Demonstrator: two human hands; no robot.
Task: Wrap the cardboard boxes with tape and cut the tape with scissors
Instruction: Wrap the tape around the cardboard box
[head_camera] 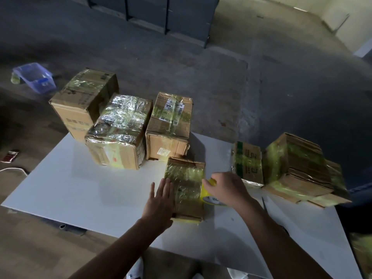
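Near small box (187, 184): your left hand (161, 200) rests flat-fingered against it, right hand (227, 190) grips yellow tape roll (207, 195); an uneven pull could slide it.

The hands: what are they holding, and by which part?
The right hand grips the yellow tape roll over its outer rim, from above. The left hand holds nothing: it lies flat, fingers straight, against the small taped box.

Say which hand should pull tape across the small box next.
Right. The right hand grips the tape roll at the small box's right edge; the left hand lies flat on the box.
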